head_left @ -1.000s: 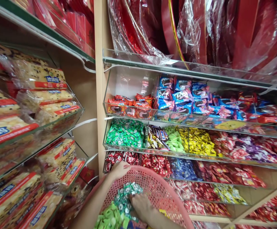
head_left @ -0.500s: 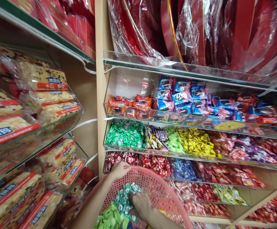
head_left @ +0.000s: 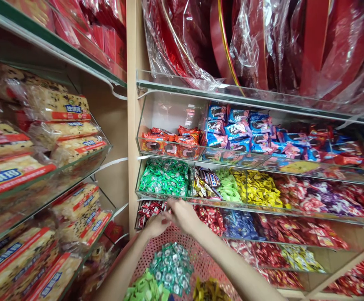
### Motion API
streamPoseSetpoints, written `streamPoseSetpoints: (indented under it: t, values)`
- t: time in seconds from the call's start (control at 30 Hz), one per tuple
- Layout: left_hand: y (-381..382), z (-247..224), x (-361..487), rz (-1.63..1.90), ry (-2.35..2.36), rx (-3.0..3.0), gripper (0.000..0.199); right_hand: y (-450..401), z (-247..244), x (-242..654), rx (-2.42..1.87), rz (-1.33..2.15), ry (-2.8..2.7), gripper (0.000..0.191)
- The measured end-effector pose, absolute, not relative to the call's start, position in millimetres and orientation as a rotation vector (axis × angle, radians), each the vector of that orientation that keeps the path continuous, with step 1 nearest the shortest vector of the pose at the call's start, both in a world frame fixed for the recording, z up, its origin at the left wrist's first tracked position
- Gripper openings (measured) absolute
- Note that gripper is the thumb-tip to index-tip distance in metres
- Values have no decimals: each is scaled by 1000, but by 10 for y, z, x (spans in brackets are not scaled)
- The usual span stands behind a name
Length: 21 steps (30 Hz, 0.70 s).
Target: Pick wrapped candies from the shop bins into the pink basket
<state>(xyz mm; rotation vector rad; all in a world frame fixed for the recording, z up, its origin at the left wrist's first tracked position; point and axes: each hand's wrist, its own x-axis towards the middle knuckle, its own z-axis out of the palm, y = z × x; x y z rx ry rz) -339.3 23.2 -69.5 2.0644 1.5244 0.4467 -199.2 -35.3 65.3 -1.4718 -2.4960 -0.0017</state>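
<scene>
**Reaching into the red sweets, both hands over the basket**

Filling the left of the frame, sloped shelves hold nougat packs point(head_left: 59, 106) in clear wrap, stacked in tiers down to the lower left corner. At lower centre a pink basket point(head_left: 200, 261) sits under the arms, holding a heap of dark green sweets point(head_left: 171, 268), a lighter green heap point(head_left: 146, 288) and some yellow ones point(head_left: 210, 289) at the bottom edge. The left hand point(head_left: 156, 225) grips the basket's far rim, fingers curled over it. Just right of it and touching, the right hand point(head_left: 183, 214) lies on the red sweets point(head_left: 148, 208) in the bin below the green sweets bin point(head_left: 164, 176); its fingers bend downward, but whether they pinch anything cannot be told. Further right, the same shelf row carries yellow sweets point(head_left: 261, 188) and purple ones point(head_left: 332, 200). Above, blue biscuit packs point(head_left: 238, 127) line a clear tray, and red plastic-wrapped boxes point(head_left: 263, 42) fill the upper right.
</scene>
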Motion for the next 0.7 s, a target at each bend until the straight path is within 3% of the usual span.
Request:
streamPoseSetpoints:
  t: [0.2,0.47,0.7]
  values:
    - [236,-709,-3388,495,1586,2140,33,161,1070,-2121,-1473,-176,-2387,14]
    - [200,-646,-3379,490,1584,2168,33,350,1026,-2314,-1649,-181,-2441,27]
    - [198,-644,-3381,499,1569,2158,32,335,1010,-2273,-1674,-187,-2372,23]
